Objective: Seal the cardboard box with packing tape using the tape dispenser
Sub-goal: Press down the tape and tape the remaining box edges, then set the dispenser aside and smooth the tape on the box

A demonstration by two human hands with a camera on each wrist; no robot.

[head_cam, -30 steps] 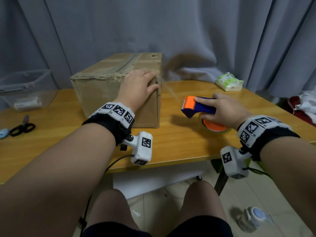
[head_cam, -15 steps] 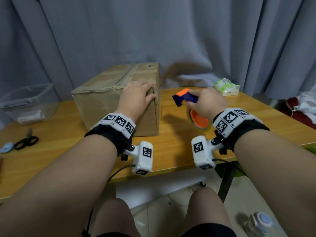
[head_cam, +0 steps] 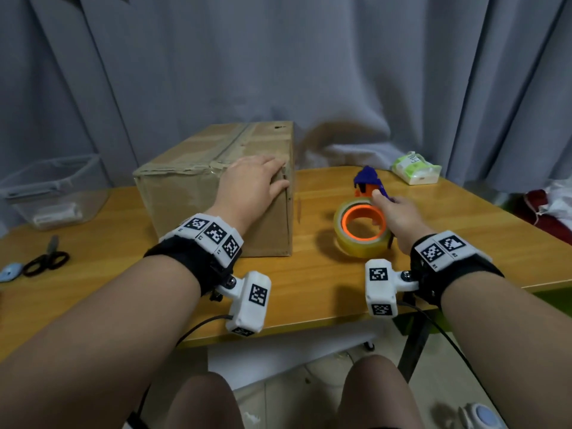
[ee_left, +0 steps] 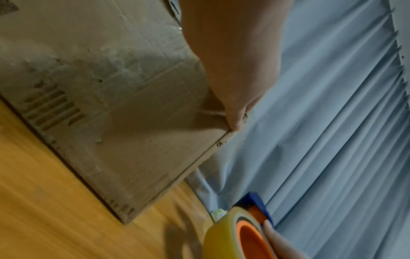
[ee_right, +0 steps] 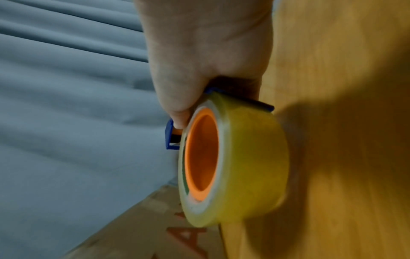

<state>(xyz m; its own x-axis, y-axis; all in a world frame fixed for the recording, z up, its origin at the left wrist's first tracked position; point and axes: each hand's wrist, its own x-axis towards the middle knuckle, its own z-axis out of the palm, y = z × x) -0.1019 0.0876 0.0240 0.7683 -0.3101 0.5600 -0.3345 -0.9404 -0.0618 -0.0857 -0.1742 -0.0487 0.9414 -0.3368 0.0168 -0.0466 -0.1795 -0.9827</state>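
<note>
Head view: box (head_cam: 216,181) on wooden table (head_cam: 309,289), left hand (head_cam: 252,184) flat on near top corner, fingers straight; right hand (head_cam: 399,216) grasping tape dispenser (head_cam: 366,184) with roll (head_cam: 360,239), just right of box

Left wrist view: thumb (ee_left: 236,121) pressed to box edge, palm released

Right wrist view: fingers (ee_right: 177,98) wrapped round blue handle, yellowish roll above table

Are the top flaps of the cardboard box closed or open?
Closed. The flaps of the cardboard box lie flat with tape along the middle seam, and the left hand rests on its near right corner.
</note>
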